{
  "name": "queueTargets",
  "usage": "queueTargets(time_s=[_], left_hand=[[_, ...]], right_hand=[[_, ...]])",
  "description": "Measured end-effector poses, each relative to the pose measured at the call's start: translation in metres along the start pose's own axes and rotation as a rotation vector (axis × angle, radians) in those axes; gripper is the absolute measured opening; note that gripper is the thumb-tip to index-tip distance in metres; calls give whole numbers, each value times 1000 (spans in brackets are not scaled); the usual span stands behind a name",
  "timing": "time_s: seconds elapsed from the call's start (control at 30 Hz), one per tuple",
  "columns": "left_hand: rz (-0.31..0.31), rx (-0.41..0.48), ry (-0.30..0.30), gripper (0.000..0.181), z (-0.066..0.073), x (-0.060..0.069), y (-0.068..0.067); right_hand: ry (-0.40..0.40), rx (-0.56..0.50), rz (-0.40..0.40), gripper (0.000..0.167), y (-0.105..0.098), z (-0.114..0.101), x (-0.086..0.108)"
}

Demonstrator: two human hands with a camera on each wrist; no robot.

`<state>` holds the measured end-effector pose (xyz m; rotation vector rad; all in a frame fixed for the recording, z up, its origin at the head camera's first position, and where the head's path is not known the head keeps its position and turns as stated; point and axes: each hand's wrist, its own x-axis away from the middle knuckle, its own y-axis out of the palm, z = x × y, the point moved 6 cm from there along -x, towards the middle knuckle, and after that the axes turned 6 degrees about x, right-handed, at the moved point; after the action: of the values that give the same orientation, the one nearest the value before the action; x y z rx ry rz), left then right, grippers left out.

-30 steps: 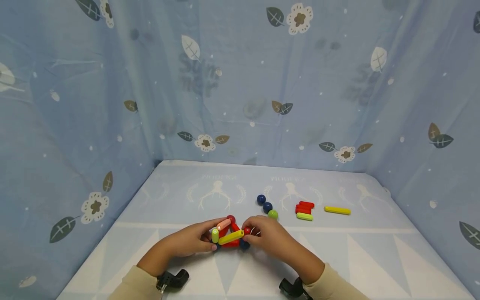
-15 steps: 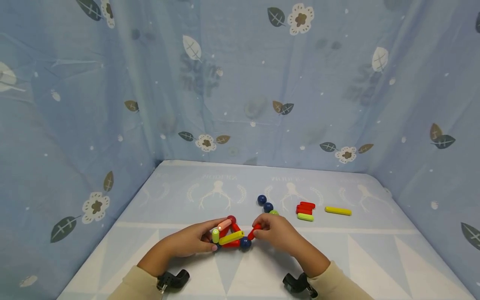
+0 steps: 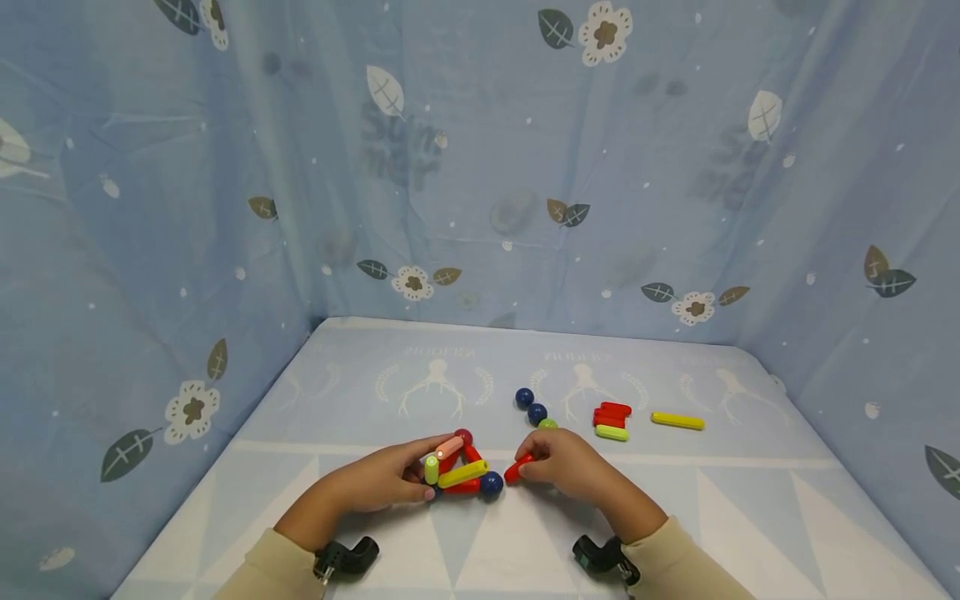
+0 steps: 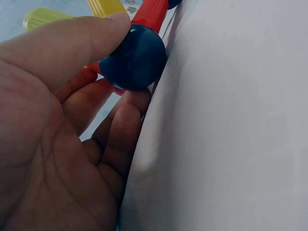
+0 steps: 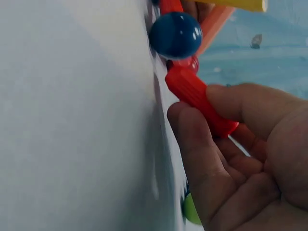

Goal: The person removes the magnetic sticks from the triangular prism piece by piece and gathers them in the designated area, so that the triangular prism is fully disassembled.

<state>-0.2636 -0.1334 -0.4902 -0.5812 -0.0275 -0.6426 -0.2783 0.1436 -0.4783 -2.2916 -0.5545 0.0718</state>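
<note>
My left hand (image 3: 382, 479) holds the left corner of a small magnetic stick-and-ball frame; in the left wrist view its thumb and fingers grip a dark blue ball (image 4: 134, 57). Red sticks (image 3: 462, 487) form the base, with a red ball (image 3: 463, 437) at the back and another blue ball (image 3: 491, 485) at the right corner. A yellow stick (image 3: 462, 474), a light green stick (image 3: 431, 469) and a pink stick (image 3: 449, 448) rise from it. To the right, my right hand (image 3: 564, 460) pinches a loose red stick (image 5: 199, 98) between thumb and fingers, slightly apart from the right blue ball.
Behind my right hand lie two blue balls (image 3: 536, 413) and a green ball (image 3: 548, 423), partly hidden. Farther right are several short red sticks (image 3: 610, 415), a light green stick (image 3: 612, 433) and a longer yellow stick (image 3: 677, 421). A patterned curtain (image 3: 480, 167) surrounds the table.
My right hand has drawn back to the right from the frame with the red stick, which touched the right blue ball half a second ago and is now separate. The left hand stays put.
</note>
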Motion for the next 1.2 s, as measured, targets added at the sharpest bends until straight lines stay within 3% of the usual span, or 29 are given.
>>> queueTargets(time_s=[0.27, 0.57, 0.83, 1.2], left_hand=[[1, -1, 3, 79, 0, -2, 0], [-9, 1, 20, 79, 0, -5, 1], [1, 12, 33, 80, -4, -3, -4], [-6, 8, 41, 80, -5, -5, 1]], right_hand=[[25, -60, 41, 14, -17, 16, 3], [171, -80, 175, 17, -57, 53, 16], [272, -49, 233, 22, -88, 89, 31], [375, -46, 244, 24, -100, 118, 45]])
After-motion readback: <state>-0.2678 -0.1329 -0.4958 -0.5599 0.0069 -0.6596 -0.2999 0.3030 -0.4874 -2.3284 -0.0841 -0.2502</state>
